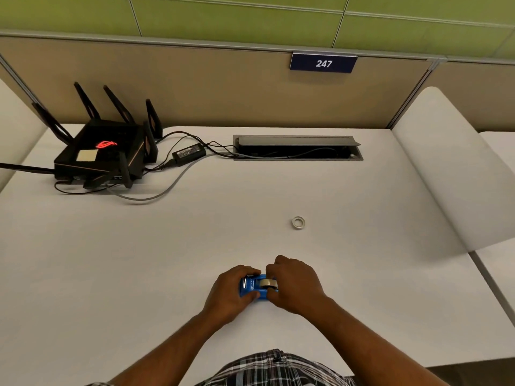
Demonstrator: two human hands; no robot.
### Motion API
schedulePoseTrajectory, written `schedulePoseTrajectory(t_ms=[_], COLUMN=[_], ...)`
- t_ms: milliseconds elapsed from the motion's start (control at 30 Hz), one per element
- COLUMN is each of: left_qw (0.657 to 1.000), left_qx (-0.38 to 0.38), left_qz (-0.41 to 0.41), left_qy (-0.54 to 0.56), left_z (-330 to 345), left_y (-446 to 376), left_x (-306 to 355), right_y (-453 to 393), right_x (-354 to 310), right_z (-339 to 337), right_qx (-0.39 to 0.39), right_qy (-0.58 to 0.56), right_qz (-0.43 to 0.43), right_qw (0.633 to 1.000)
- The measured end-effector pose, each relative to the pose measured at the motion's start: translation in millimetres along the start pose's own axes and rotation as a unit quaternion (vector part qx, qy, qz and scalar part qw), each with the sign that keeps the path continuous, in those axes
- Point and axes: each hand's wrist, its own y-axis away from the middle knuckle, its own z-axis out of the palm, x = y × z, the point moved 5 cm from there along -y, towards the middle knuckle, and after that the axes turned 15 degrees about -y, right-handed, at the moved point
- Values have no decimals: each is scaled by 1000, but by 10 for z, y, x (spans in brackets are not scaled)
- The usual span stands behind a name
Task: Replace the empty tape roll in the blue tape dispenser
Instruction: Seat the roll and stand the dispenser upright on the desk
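Head view looks down on two bare hands meeting over a small blue plastic tape dispenser [255, 288] at the near middle of a smooth white matte desk [195, 246]. The left hand [232, 292] curls its fingers and thumb round the dispenser's left end, where a shiny metal cutter strip shows. The right hand [292, 285] curls round the right end, its fingers pinching a pale, glossy roll of tape [269, 283] that sits in the dispenser's cradle. The dispenser's long axis runs left to right, cutter end to the left, roll end to the right. Farther off and a little right, well apart from the hands, a thin pale ring-shaped empty tape core [298, 222] lies on the desk. At the far edge a grey metal cable hatch [298, 147] stands open, with cables inside. At the far left sits a black angular router [103, 151] with upright antennas and a glowing red logo, and beside it a black power brick [189, 154]. Above the beige fabric partition [195, 87] hangs a dark blue sign [323, 63] reading 247.
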Motion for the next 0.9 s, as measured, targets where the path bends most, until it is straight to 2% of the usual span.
schedulePoseTrajectory(t_ms=[100,600,900], left_qw=[1000,1000,1000], left_qx=[2,-1,-20], left_qz=[-1,-10,-10], left_qy=[-4,10,-13], left_z=[8,24,11], left_y=[4,-8,-39], left_x=[-26,-40,-49], right_y=[-43,132,164], right_x=[-28,169,327], right_z=[-24,-57,-12], right_qx=[-18,-17,3], right_qy=[3,-153,-254], right_qz=[-6,-6,52], right_qw=[1000,988,966])
